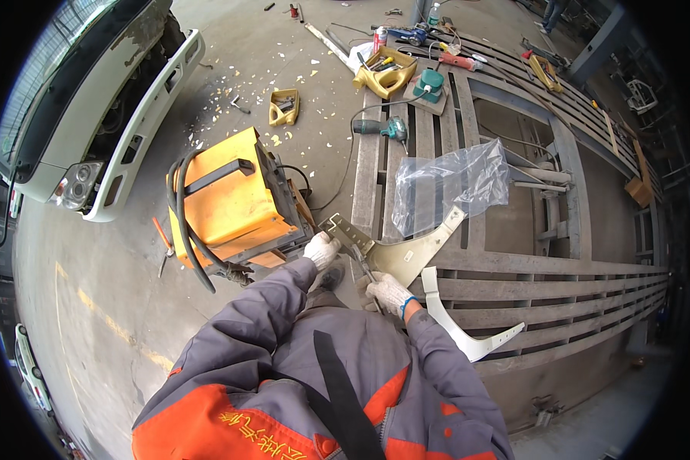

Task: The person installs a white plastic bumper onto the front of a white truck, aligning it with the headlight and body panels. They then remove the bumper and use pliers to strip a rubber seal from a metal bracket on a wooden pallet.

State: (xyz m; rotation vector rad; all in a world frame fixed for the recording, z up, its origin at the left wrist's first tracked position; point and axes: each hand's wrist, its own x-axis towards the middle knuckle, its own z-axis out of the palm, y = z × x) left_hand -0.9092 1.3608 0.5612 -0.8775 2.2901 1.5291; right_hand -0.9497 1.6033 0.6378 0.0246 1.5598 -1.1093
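A beige curved metal panel [412, 256], with a row of holes along its left end, rests over the slatted bench in front of me. My left hand [322, 249], in a white knit glove, is closed at the panel's left end and seems to grip its edge. In my gloved right hand [389, 292] is a slim dark metal tool [362, 261], its tip against the panel's holed strip; its exact kind does not show. To the right of that hand lies a second, paler curved panel [468, 341]. A clear plastic bag [448, 188] lies just beyond the panels.
At my left stands a yellow machine [226, 195] with a thick black cable. A green drill [383, 129], a charger [429, 84] and a yellow tool container [386, 77] sit at the bench's far end. Beyond the machine, a white vehicle front [123, 157] rises beside scattered flakes.
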